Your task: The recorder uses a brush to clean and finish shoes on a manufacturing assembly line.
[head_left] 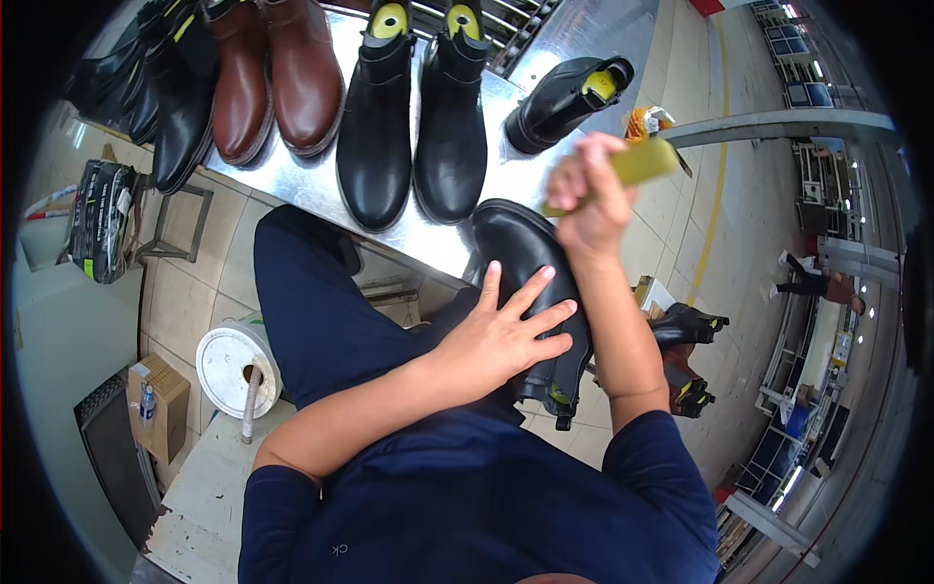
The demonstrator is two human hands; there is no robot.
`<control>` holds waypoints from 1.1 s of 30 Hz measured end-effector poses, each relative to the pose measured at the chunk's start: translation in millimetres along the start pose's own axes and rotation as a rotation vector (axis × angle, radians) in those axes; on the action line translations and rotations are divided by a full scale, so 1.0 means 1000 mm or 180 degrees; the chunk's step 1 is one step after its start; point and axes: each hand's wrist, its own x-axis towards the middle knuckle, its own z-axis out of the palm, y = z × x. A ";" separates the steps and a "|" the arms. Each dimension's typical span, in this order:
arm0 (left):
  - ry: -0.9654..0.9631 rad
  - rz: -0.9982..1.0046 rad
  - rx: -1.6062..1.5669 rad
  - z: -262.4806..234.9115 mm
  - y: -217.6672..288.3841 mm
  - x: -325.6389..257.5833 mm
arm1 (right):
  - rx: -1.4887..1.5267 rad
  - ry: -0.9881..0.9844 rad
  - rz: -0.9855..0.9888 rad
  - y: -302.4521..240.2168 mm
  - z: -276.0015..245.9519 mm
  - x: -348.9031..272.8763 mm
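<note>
A black ankle boot (520, 248) lies across my lap, its toe by the front edge of the metal table and its opening toward my body. My left hand (506, 336) rests on the boot's upper with the fingers spread out. Above the boot's toe, my right hand (593, 200) is closed around a flat yellow-green bar (644, 164). Motion blurs the bar, so its exact kind cannot be made out. Both the bar and the right hand look raised off the boot.
On the metal table (292, 180) stand a black pair of boots (450, 146), a brown pair (305, 88), more black boots (180, 127) and a single black boot (555, 102). A white bucket (226, 368) is at left. More boots (686, 326) sit at right. Someone (827, 280) is far off.
</note>
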 end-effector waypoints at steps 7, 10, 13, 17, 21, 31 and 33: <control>-0.1071 0.0475 -0.0572 -0.040 -0.023 0.043 | -0.1239 0.0632 -0.0141 -0.023 -0.117 -0.084; -0.1071 0.0736 -0.0918 -0.019 -0.031 0.047 | -0.0942 0.1391 -0.0255 0.001 -0.098 -0.129; -0.0403 0.0690 -0.1183 0.001 -0.038 0.025 | -0.1409 0.2133 -0.0258 0.012 -0.069 -0.140; 0.0925 -0.0225 -0.1130 0.030 -0.020 -0.015 | -0.1619 0.2368 -0.0195 0.007 -0.052 -0.121; -0.0243 -0.0448 -0.1520 0.030 0.016 -0.041 | -0.1343 0.2590 -0.0019 0.007 -0.056 -0.116; 0.1117 -0.0384 -0.1030 0.043 0.012 -0.052 | 0.0327 0.2504 0.0081 0.032 -0.052 -0.124; 0.1633 -0.0548 -0.0863 0.031 0.006 -0.056 | 0.0784 0.2472 0.0281 0.043 -0.039 -0.129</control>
